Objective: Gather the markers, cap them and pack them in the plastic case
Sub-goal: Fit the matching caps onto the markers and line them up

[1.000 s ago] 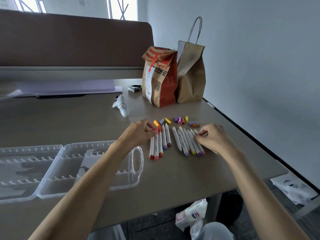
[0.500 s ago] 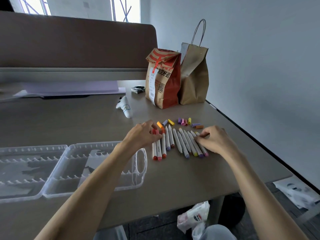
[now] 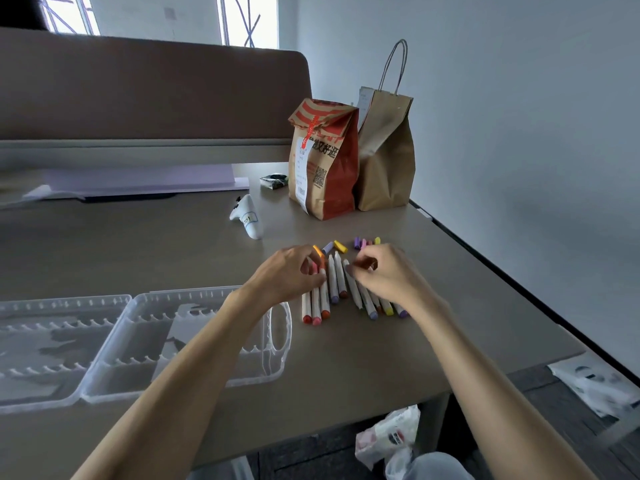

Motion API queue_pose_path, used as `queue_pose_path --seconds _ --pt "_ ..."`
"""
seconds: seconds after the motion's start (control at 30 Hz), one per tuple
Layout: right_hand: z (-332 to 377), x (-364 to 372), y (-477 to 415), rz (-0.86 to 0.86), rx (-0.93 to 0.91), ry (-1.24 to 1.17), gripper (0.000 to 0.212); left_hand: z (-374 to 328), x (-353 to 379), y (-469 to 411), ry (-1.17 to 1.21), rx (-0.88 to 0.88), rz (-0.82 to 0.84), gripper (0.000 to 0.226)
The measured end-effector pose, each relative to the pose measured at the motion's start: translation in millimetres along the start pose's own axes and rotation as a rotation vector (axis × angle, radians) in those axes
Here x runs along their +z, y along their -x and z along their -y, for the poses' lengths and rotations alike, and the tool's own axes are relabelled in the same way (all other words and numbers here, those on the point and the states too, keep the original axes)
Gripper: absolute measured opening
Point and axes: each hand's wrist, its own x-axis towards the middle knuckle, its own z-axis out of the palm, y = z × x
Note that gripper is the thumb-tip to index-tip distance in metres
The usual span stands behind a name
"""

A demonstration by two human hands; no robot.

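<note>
Markers [image 3: 332, 282] lie side by side on a grey-brown table [image 3: 138, 244], under and between both hands. A brown partition [image 3: 156, 91] runs along the table's far edge, with windows [image 3: 247, 19] above it. A plain grey wall [image 3: 519, 133] closes the side to the right of the right hand.

Count:
- Plastic case [image 3: 138, 341]: one, clear, lying opened out in two halves, left of the left hand [image 3: 287, 275] and under its forearm.
- White controller [image 3: 247, 220]: one, beyond the left hand.
- Markers: three under the left hand, two between the hands, at least four coloured ends showing from under the right hand [image 3: 384, 275].
- Loose caps [image 3: 341, 245]: three beyond the left fingertips, four visible beyond the right hand.
- Paper bags [image 3: 325, 161]: two, touching, well beyond both hands.

Both hands rest on the markers with fingers curled. Whether either one grips a marker cannot be determined.
</note>
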Motion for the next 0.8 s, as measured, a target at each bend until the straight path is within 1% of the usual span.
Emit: queue_pose_path --seconds 0.1,0.17,0.3,0.4,0.5,0.57,0.6,0.63,0.7,0.77,0.8 --pt "8.7 7.3 -6.7 0.026 0.021 0.094 0.016 -0.2 -2.4 -1.2 -0.002 -0.061 0.018 0.037" --pt "14.3 8.2 -9.1 0.027 0.049 0.123 0.018 0.4 -2.7 -2.2 -0.003 -0.086 0.023 0.044" --pt "23.4 12.5 -17.0 -0.001 0.092 0.258 0.020 -0.2 -2.6 -1.9 -0.002 -0.110 0.034 0.048" --pt "27.3 17.8 -23.8 -0.042 0.123 0.380 0.030 -1.0 -2.8 -1.1 -0.010 -0.118 0.048 0.047" --pt "28.0 18.1 -27.2 -0.035 0.161 0.394 0.032 0.8 -1.8 -1.3 -0.015 -0.135 0.057 0.047" --pt "22.3 15.5 -30.9 -0.016 0.205 0.306 0.031 0.5 -2.3 -1.0 -0.019 -0.147 0.057 0.047" --pt "18.2 12.6 -31.9 -0.004 0.221 0.224 0.032 0.5 -2.5 -0.9 -0.017 -0.146 0.055 0.046" --pt "14.3 8.7 -32.0 0.009 0.214 0.100 0.036 0.3 -2.7 -0.7 -0.013 -0.140 0.050 0.045" --pt "9.1 -2.0 -28.7 0.001 0.173 -0.228 0.042 -0.4 -3.2 0.5 -0.007 -0.122 0.032 0.041" --pt "5.4 -15.0 -20.5 -0.062 0.151 -0.544 0.035 0.0 -3.0 0.9 0.017 -0.115 0.011 0.035" --pt "1.5 -21.1 -16.4 -0.092 0.153 -0.661 0.029 0.6 -2.8 1.0 0.035 -0.119 0.001 0.032"
